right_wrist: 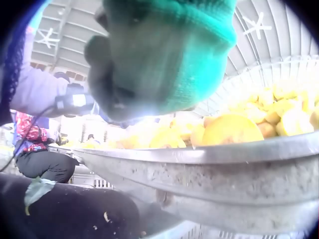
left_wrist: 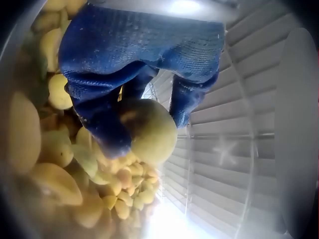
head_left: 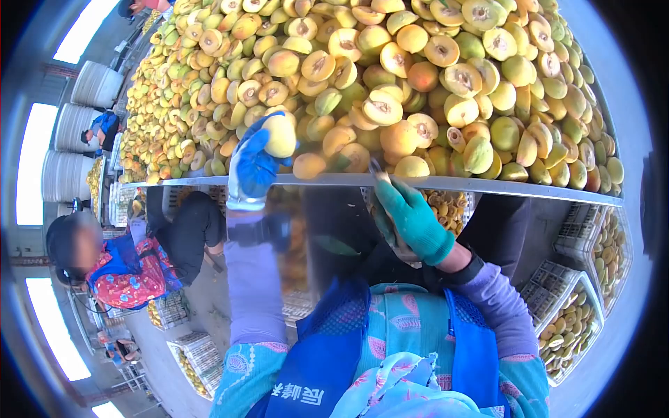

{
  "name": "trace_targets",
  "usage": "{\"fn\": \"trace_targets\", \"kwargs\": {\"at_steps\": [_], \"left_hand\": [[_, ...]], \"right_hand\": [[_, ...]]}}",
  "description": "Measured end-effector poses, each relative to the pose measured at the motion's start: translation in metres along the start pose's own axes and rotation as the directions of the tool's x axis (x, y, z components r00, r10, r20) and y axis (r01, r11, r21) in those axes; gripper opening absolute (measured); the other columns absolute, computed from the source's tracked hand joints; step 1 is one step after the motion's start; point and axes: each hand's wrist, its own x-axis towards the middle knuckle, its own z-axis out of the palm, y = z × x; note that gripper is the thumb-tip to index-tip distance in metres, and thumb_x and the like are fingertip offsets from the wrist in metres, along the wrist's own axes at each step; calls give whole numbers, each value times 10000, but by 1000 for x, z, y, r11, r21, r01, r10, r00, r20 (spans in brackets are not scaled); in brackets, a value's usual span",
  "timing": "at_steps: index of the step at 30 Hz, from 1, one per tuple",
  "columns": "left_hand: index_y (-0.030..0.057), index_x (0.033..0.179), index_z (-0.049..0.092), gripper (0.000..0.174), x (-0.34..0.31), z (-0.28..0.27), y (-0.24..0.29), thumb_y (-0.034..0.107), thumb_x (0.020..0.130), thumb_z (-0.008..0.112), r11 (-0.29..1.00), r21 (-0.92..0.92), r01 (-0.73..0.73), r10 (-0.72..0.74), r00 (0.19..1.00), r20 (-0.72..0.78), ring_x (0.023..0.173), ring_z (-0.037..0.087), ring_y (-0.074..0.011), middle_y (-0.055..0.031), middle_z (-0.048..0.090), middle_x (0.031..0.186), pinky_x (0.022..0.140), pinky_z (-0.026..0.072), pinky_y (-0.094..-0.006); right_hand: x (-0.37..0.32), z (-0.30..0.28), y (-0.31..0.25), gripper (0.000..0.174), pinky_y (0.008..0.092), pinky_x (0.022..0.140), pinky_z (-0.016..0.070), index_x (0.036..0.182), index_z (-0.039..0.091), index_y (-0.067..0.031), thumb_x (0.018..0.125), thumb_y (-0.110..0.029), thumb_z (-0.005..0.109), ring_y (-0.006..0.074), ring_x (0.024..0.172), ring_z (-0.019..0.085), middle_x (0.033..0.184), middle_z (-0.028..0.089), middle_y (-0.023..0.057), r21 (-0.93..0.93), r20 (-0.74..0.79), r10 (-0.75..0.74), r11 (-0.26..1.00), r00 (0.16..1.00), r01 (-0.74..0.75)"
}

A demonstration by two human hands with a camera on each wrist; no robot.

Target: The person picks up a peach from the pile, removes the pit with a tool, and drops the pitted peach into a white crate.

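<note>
My left hand [head_left: 254,164], in a blue-coated glove, grips a pale yellow peach [head_left: 281,136] over the near edge of a heap of fruit. In the left wrist view its fingers and thumb [left_wrist: 180,102] curl round the peach [left_wrist: 152,134]. My right hand [head_left: 417,219], in a green glove, is curled at the metal rim, a little to the right. From its fingers pokes the narrow blade of a small knife [head_left: 376,167]; the handle is hidden in the fist. Many halved peaches [head_left: 382,107], some showing their pits, fill the wide metal-edged table.
The table's metal rim [head_left: 488,185] runs across in front of me. Below it, a crate of cut pieces [head_left: 446,209] stands between my legs. Crates of fruit [head_left: 568,327] stand at the right. Another person [head_left: 129,272] sits at the left, near stacked white tubs [head_left: 70,177].
</note>
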Motion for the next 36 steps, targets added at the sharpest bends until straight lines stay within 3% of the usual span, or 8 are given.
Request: {"fn": "trace_targets", "kwargs": {"at_steps": [4, 6, 11, 16, 22, 26, 34, 36], "left_hand": [[-57, 1406, 321, 658, -22, 55, -32, 393, 951, 474, 921, -381, 75, -35, 993, 112, 1191, 519, -395, -251, 500, 1297, 960, 477, -507], [-56, 1403, 330, 661, -22, 58, -47, 407, 952, 469, 931, -360, 60, -36, 997, 73, 1189, 516, -395, -247, 502, 1290, 972, 463, -506], [-53, 1374, 379, 656, -22, 77, -52, 420, 936, 501, 931, -349, -103, 132, 989, 60, 1140, 549, -382, -242, 524, 1251, 948, 479, -489], [-65, 1276, 467, 346, -27, 97, -58, 51, 951, 455, 937, -302, -177, 163, 984, -71, 1075, 592, -327, -198, 549, 1221, 933, 512, -443], [-44, 1177, 543, 330, -27, 100, -59, 203, 966, 483, 907, -421, -1, -13, 999, -29, 1006, 624, -294, -177, 615, 1083, 873, 530, -402], [-61, 1139, 577, 533, -27, 100, -60, 420, 976, 413, 992, 49, -115, 115, 993, -7, 968, 638, -354, -215, 646, 1037, 876, 514, -462], [-68, 1090, 583, 526, -29, 101, -55, 410, 991, 387, 957, 242, -162, 145, 986, 84, 900, 650, -323, -195, 657, 977, 839, 526, -418], [-66, 1080, 589, 516, -31, 105, -59, 402, 992, 388, 999, -50, -19, 22, 998, 61, 896, 651, -316, -190, 657, 967, 832, 530, -410]], "right_hand": [[30, 23, 6, 300, 319, 500, 395, 971, 563, -45, 984, -340, 509, 210, 574, 524, 704, 543, 81, -539, 53, -346, 780, 937, 319], [28, 29, -1, 334, 485, 616, 447, 970, 564, -11, 969, -343, 528, 445, 724, 594, 785, 598, 258, -705, 108, -410, 611, 906, 360], [17, 18, 12, 331, 483, 602, 452, 960, 565, -8, 974, -336, 518, 457, 736, 593, 791, 607, 261, -608, -3, -397, 729, 918, 314], [13, 21, 4, 318, 476, 598, 456, 954, 560, -6, 974, -321, 521, 446, 737, 605, 787, 609, 258, -623, 17, -389, 716, 921, 314], [8, 23, 5, 318, 484, 567, 449, 928, 547, 0, 970, -315, 525, 447, 695, 603, 736, 598, 263, -612, 8, -409, 720, 913, 328], [3, 18, 2, 324, 497, 535, 440, 932, 528, 5, 967, -317, 522, 444, 637, 595, 684, 586, 264, -724, 84, -483, 571, 871, 387], [-2, 20, -3, 336, 498, 521, 436, 939, 532, 8, 969, -326, 515, 430, 610, 598, 658, 587, 253, -779, 176, -539, 435, 824, 451], [-6, 21, -10, 341, 497, 528, 439, 938, 545, 9, 972, -329, 511, 427, 618, 603, 670, 592, 254, -765, 125, -462, 519, 878, 381]]}}
